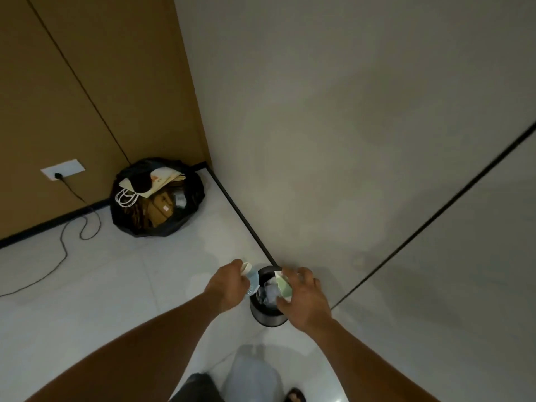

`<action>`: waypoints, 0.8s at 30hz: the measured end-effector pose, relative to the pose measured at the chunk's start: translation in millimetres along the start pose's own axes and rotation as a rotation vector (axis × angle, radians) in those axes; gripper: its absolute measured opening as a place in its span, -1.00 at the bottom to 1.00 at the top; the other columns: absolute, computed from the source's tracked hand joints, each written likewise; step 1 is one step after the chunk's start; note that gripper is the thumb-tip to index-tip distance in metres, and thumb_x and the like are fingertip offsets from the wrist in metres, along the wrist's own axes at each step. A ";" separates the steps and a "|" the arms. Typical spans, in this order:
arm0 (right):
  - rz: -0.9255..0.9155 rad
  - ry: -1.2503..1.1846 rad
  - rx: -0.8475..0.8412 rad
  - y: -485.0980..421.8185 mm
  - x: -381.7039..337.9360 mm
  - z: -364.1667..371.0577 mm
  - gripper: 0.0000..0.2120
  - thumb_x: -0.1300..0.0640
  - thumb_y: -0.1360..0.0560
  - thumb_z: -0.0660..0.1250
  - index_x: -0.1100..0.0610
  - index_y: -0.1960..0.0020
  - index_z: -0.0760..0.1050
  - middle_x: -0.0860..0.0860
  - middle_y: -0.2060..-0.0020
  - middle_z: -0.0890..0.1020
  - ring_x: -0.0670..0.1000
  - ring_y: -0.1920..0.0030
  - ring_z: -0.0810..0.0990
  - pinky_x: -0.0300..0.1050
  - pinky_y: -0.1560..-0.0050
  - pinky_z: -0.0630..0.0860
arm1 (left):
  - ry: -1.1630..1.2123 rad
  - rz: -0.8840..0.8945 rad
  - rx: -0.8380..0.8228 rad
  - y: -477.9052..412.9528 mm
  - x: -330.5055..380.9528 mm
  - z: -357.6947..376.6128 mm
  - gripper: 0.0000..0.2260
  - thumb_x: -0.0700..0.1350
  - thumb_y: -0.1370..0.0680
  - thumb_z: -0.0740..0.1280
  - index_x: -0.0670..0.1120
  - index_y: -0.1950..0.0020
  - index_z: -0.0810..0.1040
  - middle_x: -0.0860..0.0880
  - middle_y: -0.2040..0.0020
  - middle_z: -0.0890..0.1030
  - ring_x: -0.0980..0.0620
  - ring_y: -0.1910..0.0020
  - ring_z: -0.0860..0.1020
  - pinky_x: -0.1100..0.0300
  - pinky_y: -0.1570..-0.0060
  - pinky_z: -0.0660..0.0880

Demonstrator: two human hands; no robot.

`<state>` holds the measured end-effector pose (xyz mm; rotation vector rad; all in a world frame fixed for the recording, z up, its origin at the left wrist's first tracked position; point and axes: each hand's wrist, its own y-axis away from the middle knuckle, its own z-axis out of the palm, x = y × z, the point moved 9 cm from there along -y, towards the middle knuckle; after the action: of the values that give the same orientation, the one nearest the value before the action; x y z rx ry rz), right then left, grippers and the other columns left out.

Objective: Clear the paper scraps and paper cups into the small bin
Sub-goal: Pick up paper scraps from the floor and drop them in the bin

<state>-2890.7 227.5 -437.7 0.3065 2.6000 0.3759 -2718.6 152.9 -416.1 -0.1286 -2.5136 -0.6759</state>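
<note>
A small dark metal bin [268, 316] stands on the white floor against the wall's base. Crumpled white paper scraps [269, 293] lie inside it. My left hand [229, 285] grips a bluish paper cup [251, 281] just left of the bin's rim. My right hand [304, 297] holds a pale green paper cup [283, 285] over the bin's opening, on its right side.
A large black rubbish bag [156, 198] full of cardboard and paper bags sits in the far corner. A black cable [62, 245] trails across the floor from a wall socket [62, 169]. A grey wall [348, 140] rises right behind the bin. My foot [294, 396] shows at the bottom edge.
</note>
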 end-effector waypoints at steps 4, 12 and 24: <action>0.133 -0.054 -0.028 -54.7 17.6 35.9 -0.37 -0.13 -0.50 0.28 -0.12 -0.51 0.15 0.02 -0.45 0.18 0.10 -0.37 0.26 -0.04 -0.32 0.39 | -0.063 0.060 -0.107 -91.5 -9.9 17.2 -0.81 -0.11 -0.59 0.22 -0.14 -0.17 0.41 -0.16 -0.12 0.56 -0.13 -0.09 0.55 0.10 -0.07 0.50; 0.507 -0.193 -0.046 -162.7 72.9 157.8 -0.35 -0.14 -0.47 0.28 -0.16 -0.49 0.11 -0.01 -0.44 0.17 0.09 -0.34 0.31 -0.09 -0.24 0.46 | -0.268 0.239 -0.400 -257.7 -60.3 111.6 -0.76 -0.09 -0.61 0.17 -0.14 -0.25 0.40 -0.14 -0.20 0.54 -0.09 -0.17 0.52 0.21 -0.02 0.39; 0.783 -0.314 0.033 -252.1 187.8 386.5 -0.30 -0.17 -0.46 0.33 -0.14 -0.48 0.05 0.04 -0.45 0.14 0.17 -0.36 0.27 0.05 -0.24 0.47 | -0.448 0.370 -0.598 -396.5 -147.5 336.4 -0.67 -0.07 -0.56 0.30 -0.13 -0.29 0.41 -0.16 -0.20 0.55 -0.16 -0.17 0.52 0.14 0.01 0.40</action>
<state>-2894.9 124.4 -925.1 1.2893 2.0849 0.4918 -2837.6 -20.8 -913.9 -1.0275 -2.4867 -1.3264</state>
